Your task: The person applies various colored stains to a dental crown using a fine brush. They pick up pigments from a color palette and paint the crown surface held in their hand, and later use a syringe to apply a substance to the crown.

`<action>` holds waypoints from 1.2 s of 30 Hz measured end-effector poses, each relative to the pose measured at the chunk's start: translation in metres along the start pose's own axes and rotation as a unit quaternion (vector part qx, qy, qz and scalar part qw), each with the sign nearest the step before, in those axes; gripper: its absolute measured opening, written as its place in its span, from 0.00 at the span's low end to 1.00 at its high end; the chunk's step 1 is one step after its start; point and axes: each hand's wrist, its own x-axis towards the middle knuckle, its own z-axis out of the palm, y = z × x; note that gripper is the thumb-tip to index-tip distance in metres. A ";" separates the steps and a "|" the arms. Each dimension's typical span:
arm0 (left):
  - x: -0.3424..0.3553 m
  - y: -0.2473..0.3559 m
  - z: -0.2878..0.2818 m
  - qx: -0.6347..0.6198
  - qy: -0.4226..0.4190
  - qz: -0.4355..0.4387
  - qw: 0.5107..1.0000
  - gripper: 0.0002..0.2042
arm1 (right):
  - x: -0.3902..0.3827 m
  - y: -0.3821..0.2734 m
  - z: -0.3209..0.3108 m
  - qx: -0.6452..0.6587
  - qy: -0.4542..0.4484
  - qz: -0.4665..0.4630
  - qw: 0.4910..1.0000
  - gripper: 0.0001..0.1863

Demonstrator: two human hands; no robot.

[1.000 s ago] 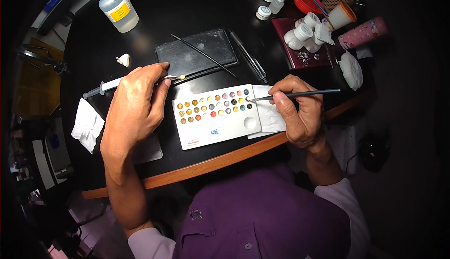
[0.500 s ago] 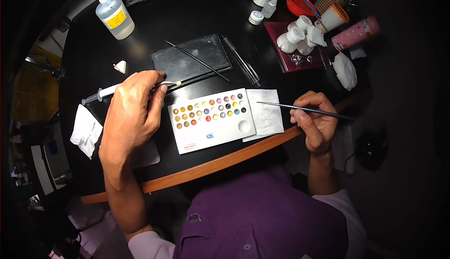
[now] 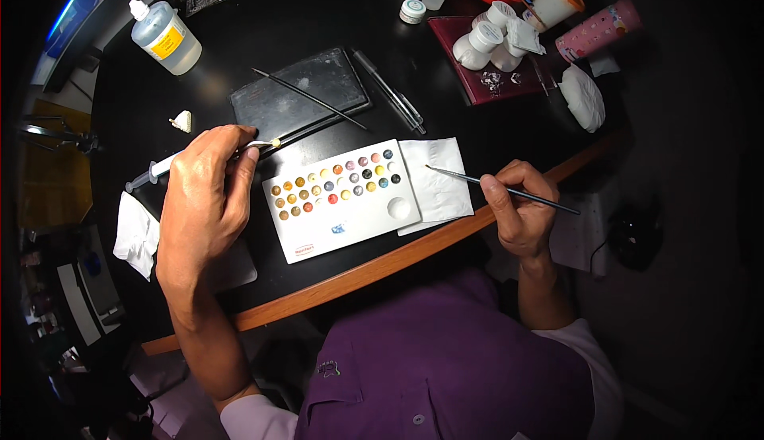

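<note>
Head view: your left hand (image 3: 208, 189) tightly pinches a metal holder (image 3: 256, 145), its pale piece (image 3: 276, 143) beyond the palette's (image 3: 358, 241) far-left corner, while your right hand's (image 3: 521, 209) closed fingers grip the brush (image 3: 461, 177) mid-handle, likely for tip control, over the tissue (image 3: 446, 201).

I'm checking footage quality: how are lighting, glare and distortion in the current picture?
Head view: white palette brightly lit, picture's right side dark; head view: hazy glare on the black table; head view: the wooden edge bows, probably partly from the fisheye lens.
</note>
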 end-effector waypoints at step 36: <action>0.001 -0.002 -0.004 0.007 0.014 0.030 0.999 0.08 | 0.071 -0.041 0.046 -0.029 -0.096 0.026 0.995 0.10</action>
